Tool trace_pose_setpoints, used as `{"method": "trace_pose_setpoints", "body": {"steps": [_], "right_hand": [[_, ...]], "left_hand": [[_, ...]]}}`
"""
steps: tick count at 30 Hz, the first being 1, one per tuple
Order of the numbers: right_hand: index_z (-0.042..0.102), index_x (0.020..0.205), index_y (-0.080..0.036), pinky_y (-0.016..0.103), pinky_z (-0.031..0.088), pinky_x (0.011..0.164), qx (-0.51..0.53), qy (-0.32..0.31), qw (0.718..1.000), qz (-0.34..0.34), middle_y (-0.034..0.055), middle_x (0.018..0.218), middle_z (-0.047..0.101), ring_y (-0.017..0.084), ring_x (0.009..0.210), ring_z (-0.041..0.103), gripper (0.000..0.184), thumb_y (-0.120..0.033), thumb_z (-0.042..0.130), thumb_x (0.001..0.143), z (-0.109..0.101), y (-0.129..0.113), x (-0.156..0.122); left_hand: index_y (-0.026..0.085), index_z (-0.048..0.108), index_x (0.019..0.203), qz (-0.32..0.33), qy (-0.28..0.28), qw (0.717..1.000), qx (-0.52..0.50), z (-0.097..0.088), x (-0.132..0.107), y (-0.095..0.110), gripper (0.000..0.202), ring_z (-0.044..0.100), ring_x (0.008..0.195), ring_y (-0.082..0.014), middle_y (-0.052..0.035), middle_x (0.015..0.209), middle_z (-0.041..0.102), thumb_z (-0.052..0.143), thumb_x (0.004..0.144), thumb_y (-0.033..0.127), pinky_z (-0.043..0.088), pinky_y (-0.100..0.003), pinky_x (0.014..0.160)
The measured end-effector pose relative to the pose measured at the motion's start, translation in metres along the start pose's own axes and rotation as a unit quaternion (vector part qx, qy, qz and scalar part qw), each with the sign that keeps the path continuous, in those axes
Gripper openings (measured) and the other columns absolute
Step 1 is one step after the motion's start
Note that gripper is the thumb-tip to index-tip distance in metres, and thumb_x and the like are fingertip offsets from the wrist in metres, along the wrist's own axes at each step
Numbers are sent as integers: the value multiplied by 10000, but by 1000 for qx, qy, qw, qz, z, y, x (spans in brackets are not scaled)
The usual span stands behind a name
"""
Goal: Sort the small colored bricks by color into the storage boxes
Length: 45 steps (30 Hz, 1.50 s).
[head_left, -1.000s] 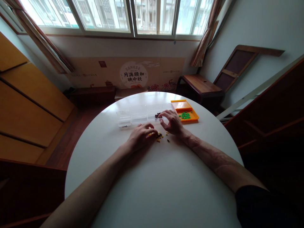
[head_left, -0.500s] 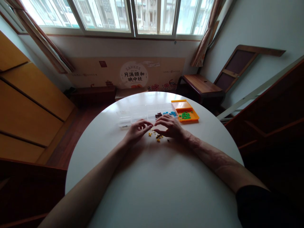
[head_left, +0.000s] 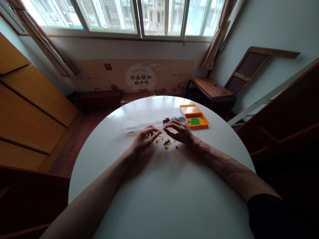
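Note:
A small heap of yellow and dark beads [head_left: 165, 142] lies on the round white table [head_left: 159, 186]. My left hand [head_left: 144, 139] rests just left of the heap with its fingers curled and the tips pinched together. My right hand [head_left: 179, 130] hovers over the heap's far right side, fingers bent down toward the beads. What either pinch holds is too small to see. Behind the hands stands a clear compartment box [head_left: 146, 122] with dark pieces [head_left: 166, 120] and blue pieces [head_left: 182, 118] in its right cells.
An orange tray [head_left: 190, 111] with green beads [head_left: 194, 121] sits right of the clear box. A low wooden stool [head_left: 209, 88] stands beyond the table at the right, wooden cabinets at the left, a window wall behind.
My left hand lifted off the bead heap and shifted slightly left and away. My right hand came back from the clear box to the heap's far side.

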State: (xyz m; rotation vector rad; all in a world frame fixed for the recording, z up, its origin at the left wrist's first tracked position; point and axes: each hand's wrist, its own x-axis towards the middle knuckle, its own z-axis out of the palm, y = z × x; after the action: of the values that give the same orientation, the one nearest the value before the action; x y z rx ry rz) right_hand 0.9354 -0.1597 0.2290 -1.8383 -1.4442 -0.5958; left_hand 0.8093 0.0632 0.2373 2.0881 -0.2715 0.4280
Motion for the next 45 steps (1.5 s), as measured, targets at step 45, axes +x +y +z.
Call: {"method": "trace_pose_setpoints", "body": {"steps": [45], "right_hand": [[715, 1029, -258, 452, 529, 1005, 0, 3, 998, 66, 48, 1078, 779, 257, 1039, 697, 106, -183, 643, 1009, 3, 7, -1]], "left_hand": [[208, 704, 1032, 77, -30, 990, 115, 8, -5, 1, 135, 662, 767, -140, -26, 967, 748, 634, 1084, 310, 528, -278, 761]]}}
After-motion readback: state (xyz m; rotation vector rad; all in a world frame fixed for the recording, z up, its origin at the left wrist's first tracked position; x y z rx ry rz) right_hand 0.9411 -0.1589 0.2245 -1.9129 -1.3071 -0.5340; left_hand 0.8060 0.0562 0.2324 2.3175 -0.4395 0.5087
